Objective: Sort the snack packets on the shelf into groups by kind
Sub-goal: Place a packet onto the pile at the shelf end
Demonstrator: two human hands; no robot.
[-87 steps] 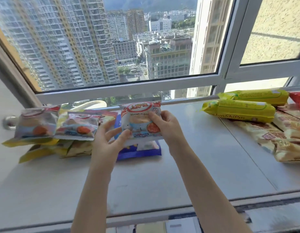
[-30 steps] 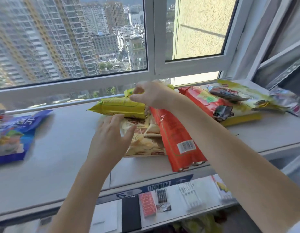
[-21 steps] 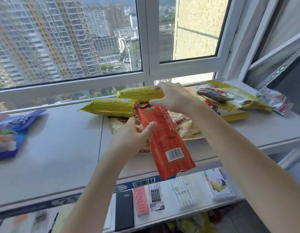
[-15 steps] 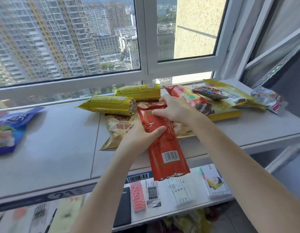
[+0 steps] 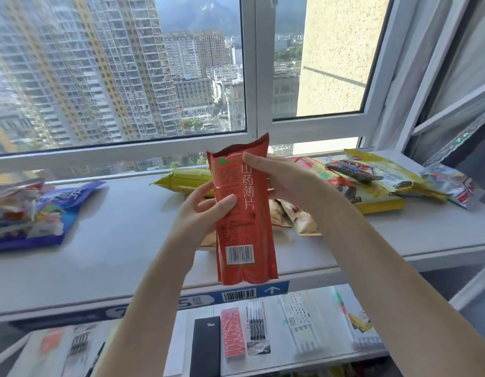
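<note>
Stationery lies on the lower shelf (image 5: 290, 322), under the grey window shelf (image 5: 113, 257). Above its front edge, both hands hold a red packet (image 5: 242, 210) upright: the left hand (image 5: 206, 213) has its fingers clamped round the left side, the right hand (image 5: 279, 178) pinches the top. Half a second ago the packet lay low on the pile; now it is lifted clear. Bare shelf lies left, before a blue packet (image 5: 53, 213); yellow packets (image 5: 383, 180) crowd the right.
</note>
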